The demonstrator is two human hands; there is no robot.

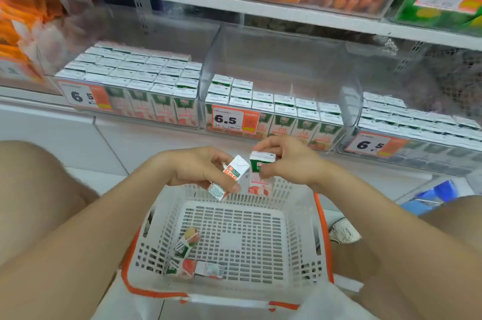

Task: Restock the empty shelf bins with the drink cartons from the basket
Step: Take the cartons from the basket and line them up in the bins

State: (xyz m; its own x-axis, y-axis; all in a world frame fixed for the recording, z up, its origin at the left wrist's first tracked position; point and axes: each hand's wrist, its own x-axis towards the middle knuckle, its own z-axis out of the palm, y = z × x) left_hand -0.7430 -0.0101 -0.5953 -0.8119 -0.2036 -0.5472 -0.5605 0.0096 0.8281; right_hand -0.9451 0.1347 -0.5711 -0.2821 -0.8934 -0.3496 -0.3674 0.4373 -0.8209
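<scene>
Our left hand (198,168) grips a tilted carton (234,169), our right hand (292,160) an upright carton (257,182), nearer the half-filled bin (348,100) ahead

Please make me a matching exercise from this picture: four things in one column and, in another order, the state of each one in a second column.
Things
1. left hand
2. right hand
3. basket
4. middle bin

States
A. partly filled, bare at the back
B. grips the upright carton
C. contains a few lying cartons
D. grips the tilted carton

Pairs: 1-D, 2-B, 3-C, 4-A
</scene>
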